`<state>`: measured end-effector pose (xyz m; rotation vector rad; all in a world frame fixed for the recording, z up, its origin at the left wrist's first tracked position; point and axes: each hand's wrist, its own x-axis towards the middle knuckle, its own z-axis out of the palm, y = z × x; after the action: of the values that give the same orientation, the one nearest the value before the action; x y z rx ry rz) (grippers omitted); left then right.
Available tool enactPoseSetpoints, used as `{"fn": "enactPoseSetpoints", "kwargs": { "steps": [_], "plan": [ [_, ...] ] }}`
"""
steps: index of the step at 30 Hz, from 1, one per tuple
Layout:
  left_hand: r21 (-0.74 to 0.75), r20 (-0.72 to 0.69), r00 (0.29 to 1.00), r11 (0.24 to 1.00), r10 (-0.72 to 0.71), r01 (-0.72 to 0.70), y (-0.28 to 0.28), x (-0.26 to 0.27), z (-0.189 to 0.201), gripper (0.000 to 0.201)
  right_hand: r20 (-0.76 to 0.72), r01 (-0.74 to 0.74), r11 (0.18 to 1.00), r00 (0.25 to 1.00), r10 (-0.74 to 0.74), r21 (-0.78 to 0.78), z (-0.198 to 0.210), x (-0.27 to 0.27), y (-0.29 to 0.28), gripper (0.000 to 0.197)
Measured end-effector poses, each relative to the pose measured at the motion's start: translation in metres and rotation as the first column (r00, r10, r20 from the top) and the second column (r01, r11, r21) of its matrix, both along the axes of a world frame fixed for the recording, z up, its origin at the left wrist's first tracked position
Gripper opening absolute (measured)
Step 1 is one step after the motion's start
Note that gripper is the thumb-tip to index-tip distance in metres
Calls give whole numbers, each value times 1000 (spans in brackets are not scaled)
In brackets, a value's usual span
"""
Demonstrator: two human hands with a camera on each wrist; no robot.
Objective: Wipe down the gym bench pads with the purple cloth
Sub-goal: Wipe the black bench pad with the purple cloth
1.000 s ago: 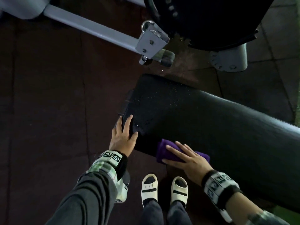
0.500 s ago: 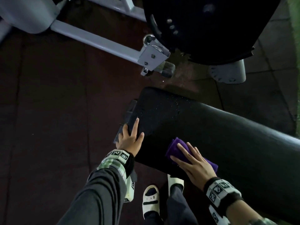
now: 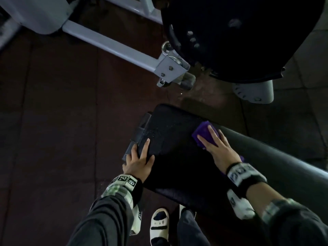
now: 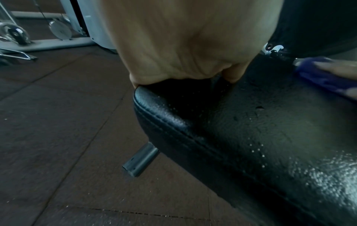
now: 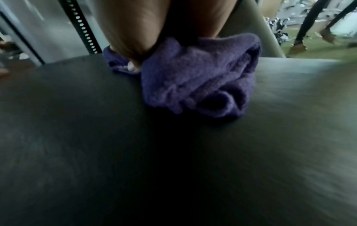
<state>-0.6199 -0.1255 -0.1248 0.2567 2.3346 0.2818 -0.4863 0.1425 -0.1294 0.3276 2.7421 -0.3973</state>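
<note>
A long black bench pad (image 3: 174,157) (image 4: 251,137) (image 5: 173,152) runs from the centre to the right, with small droplets near its left end. My right hand (image 3: 218,148) presses the purple cloth (image 3: 205,134) (image 5: 193,79) (image 4: 324,76) flat on the pad's far edge, fingers straight and spread. My left hand (image 3: 140,158) (image 4: 183,45) rests on the pad's left end, its index finger along the top and the other fingers over the end edge. The cloth is bunched under the palm in the right wrist view.
A grey machine frame bar (image 3: 110,43) with a bracket (image 3: 170,70) crosses the dark floor beyond the pad. A large black padded seat (image 3: 230,32) on a grey base (image 3: 255,93) stands at the far right. My white sandal (image 3: 159,226) is below the pad.
My right hand has slid the purple cloth from the pad's near edge across to its far edge. The left hand has stayed at the pad's left end. The view has shifted forward.
</note>
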Motion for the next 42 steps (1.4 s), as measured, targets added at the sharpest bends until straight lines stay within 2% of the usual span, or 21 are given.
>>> {"fn": "enactPoseSetpoints", "kwargs": {
  "steps": [4,6,8,10,12,13,15,16,19,21,22,24,27,29,31,33,36,38,40,42],
  "plan": [
    [1,16,1000,1000,2,-2,-1,1,1,62,37,-60,997,998,58,52,12,61,-40,97],
    [0,4,1000,1000,-1,1,-1,1,0,62,99,-159,987,983,156,32,13,62,-70,112],
    [-2,8,1000,1000,4,-4,0,1,0,63,78,-203,979,976,202,4,8,42,-86,114],
    [-2,10,1000,1000,9,-9,1,1,0,64,51,-207,978,977,208,-26,8,8,-84,102],
    [-1,-12,1000,1000,9,-9,2,1,1,64,40,-169,983,984,172,-76,13,-24,-67,71],
    [1,-23,1000,1000,10,-10,2,1,2,64,81,-135,987,987,142,-88,16,-36,-53,64],
    [-4,-38,999,1000,7,-7,2,3,1,66,143,-87,989,984,103,-118,14,-39,-26,63],
    [-9,-50,999,1000,0,-1,1,4,1,68,121,-54,994,990,66,-96,13,-31,-16,62],
    [2,-17,1000,1000,-7,7,-1,2,1,69,166,-13,1000,986,14,-8,14,9,-13,77],
    [7,11,1000,1000,0,0,-1,0,1,66,171,-66,997,984,57,43,20,35,-34,82],
    [4,2,1000,1000,0,0,-1,1,1,67,209,-84,996,975,81,6,24,41,-47,91],
    [-5,-42,999,1000,-14,14,-1,2,-1,68,229,-137,990,963,141,-32,23,38,-71,105],
    [-3,-66,998,1000,-3,3,1,4,0,68,127,-188,978,972,199,-92,22,5,-92,97],
    [-1,-54,999,1000,8,-8,2,3,1,66,40,-175,979,983,180,-102,15,-22,-84,83],
    [-3,-43,999,1000,10,-11,2,3,1,65,72,-115,985,989,125,-127,12,-42,-63,71],
    [-4,-24,1000,1000,11,-11,2,2,1,65,73,-41,992,996,49,-117,15,-50,-39,74],
    [-7,-1,1000,1000,15,-15,0,1,2,64,132,146,983,982,-132,-109,21,-28,-16,79],
    [-1,5,1000,1000,15,-15,0,1,1,65,149,207,975,969,-195,-74,22,3,-17,77],
    [-3,7,1000,1000,7,-7,0,1,1,65,115,176,983,979,-169,-49,22,34,-32,72],
    [-8,8,1000,1000,2,-2,-1,1,0,65,144,96,994,986,-87,-54,22,49,-54,62]
  ]
}}
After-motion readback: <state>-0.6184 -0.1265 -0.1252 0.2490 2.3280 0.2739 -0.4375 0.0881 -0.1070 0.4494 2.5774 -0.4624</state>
